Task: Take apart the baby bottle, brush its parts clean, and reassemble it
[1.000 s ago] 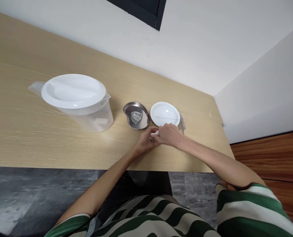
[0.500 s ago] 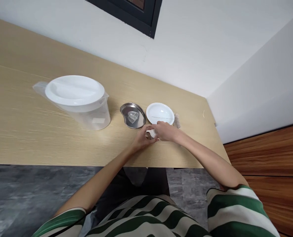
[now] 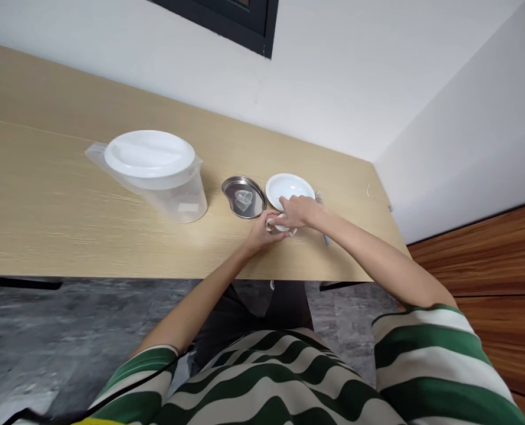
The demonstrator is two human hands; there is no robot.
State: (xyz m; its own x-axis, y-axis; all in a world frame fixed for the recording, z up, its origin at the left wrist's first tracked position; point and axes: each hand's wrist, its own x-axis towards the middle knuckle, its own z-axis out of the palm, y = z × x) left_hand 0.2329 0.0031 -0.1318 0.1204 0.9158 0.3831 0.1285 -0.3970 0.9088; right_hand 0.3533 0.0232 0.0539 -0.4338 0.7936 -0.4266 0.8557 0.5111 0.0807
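Observation:
My left hand curls round a small clear bottle low over the table, near its front edge. A white top shows between my hands. Over it my right hand is closed, its fingers gripping at that white part; the fingertips are partly hidden. Just behind my hands stands a white bowl. Left of the bowl is a kidney-shaped metal tray with small clear plastic pieces in it. Partly under my right forearm lies a brush with a blue handle.
A large translucent pitcher with a white lid stands on the wooden table to the left. The wall runs along the back, with a dark window frame above. Wood-grain drawers stand at the right.
My right hand has shifted slightly up and right over the bottle, and its grip looks changed. More of the clear bottle shows. The whole view has shifted a little.

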